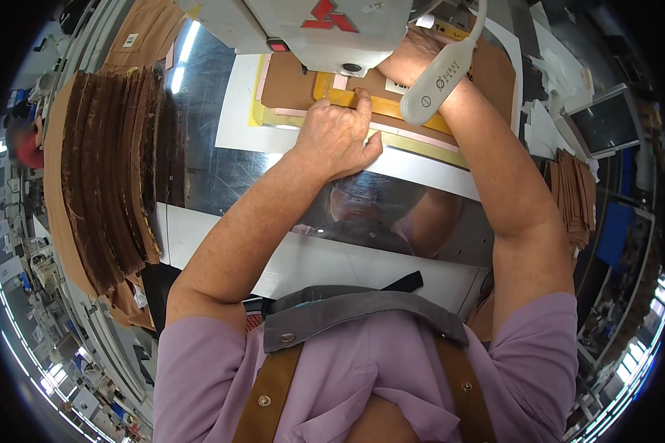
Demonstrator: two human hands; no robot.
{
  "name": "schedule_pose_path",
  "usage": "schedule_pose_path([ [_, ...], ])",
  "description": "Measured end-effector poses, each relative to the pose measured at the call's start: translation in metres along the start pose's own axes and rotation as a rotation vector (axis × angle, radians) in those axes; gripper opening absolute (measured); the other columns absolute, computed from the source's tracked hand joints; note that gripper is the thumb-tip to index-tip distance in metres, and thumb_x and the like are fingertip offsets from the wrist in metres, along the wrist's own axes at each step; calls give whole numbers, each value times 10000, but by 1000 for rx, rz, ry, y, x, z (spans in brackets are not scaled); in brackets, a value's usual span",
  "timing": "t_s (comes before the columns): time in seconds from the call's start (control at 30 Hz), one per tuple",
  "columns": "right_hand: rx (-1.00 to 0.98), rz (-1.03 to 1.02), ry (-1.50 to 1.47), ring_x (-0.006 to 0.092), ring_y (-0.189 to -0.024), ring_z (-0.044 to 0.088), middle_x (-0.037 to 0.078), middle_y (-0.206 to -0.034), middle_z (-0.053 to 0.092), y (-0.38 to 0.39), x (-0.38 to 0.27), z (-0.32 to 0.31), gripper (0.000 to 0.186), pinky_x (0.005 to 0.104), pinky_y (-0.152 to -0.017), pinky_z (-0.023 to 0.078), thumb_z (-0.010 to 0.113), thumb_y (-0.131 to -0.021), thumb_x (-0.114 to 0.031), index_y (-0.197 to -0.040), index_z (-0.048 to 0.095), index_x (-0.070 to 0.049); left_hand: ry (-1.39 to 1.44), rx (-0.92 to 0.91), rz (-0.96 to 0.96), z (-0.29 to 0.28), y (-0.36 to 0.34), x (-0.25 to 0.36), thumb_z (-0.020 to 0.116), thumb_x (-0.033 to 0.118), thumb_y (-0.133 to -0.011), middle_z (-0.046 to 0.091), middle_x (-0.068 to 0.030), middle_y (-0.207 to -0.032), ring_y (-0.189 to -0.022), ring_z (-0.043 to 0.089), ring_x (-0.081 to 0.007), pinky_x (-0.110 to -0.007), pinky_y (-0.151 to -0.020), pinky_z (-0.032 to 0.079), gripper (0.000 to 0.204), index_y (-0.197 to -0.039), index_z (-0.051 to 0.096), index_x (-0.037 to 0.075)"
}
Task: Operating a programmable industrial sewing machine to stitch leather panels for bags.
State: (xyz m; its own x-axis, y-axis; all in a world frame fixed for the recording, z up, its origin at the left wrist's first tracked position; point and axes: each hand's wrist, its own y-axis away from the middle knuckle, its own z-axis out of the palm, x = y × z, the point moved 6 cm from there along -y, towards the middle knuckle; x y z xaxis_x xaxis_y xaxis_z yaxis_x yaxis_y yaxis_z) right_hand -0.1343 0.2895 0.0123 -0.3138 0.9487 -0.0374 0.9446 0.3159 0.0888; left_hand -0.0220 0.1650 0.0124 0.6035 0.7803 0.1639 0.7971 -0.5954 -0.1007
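My left hand [340,136] rests at the front edge of a layered sewing template, with its index finger stretched onto a yellow-orange bar [384,105] and its thumb apart. It grips nothing that I can see. My right hand [415,57] reaches in at the far side, over brown fabric [493,83]. Its fingers are hidden beside the machine head, so what they touch cannot be made out. Under the bar lies brown fabric with pale pink strips and a yellowish border [421,148], on a white sheet [236,111].
The white sewing machine head [332,44] hangs over the template. A pale gooseneck lamp [441,81] crosses above my right wrist. Stacked brown fabric panels [107,170] stand at left, with more brown pieces [572,196] at right near a screen [605,122]. A shiny metal plate [310,207] lies in front.
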Motion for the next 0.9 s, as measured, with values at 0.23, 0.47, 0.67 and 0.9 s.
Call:
schedule_pose_path([
  [0.23, 112, -18, 91, 245, -1348, 469, 36, -1548, 485, 19, -12, -9, 523, 407, -1194, 334, 416, -1041, -436, -1500, 551, -223, -26, 164, 42, -24, 25, 3, 690, 426, -825, 676, -143, -1221, -1193, 592, -240, -414, -1004, 368, 643, -1278, 644, -28],
  [0.47, 176, -98, 68, 243, -1277, 522, 44, -1495, 526, 39, -17, 5, 463, 418, -1133, 393, 477, -1029, -332, -1440, 597, -155, -22, 130, 9, -19, 52, 10, 691, 443, -812, 638, -139, -1381, -1233, 559, -243, -420, -1046, 299, 698, -1360, 623, 15],
  [0.67, 309, -158, -231, 324, -1257, 553, 149, -1275, 636, 59, -23, 0, 372, 466, -1122, 415, 558, -1021, -272, -1291, 649, -32, -48, 96, 13, -21, 69, 16, 668, 430, -802, 635, -140, -1389, -1155, 576, -223, -410, -1048, 291, 733, -1411, 592, 31],
  [0.9, 280, -188, -203, 287, -1277, 556, 100, -1328, 625, 82, -33, 6, 389, 433, -1104, 451, 631, -980, -267, -1301, 652, -49, -47, 74, 9, -20, 91, 23, 667, 423, -795, 615, -137, -1425, -1122, 582, -221, -410, -1037, 299, 767, -1445, 563, 30],
])
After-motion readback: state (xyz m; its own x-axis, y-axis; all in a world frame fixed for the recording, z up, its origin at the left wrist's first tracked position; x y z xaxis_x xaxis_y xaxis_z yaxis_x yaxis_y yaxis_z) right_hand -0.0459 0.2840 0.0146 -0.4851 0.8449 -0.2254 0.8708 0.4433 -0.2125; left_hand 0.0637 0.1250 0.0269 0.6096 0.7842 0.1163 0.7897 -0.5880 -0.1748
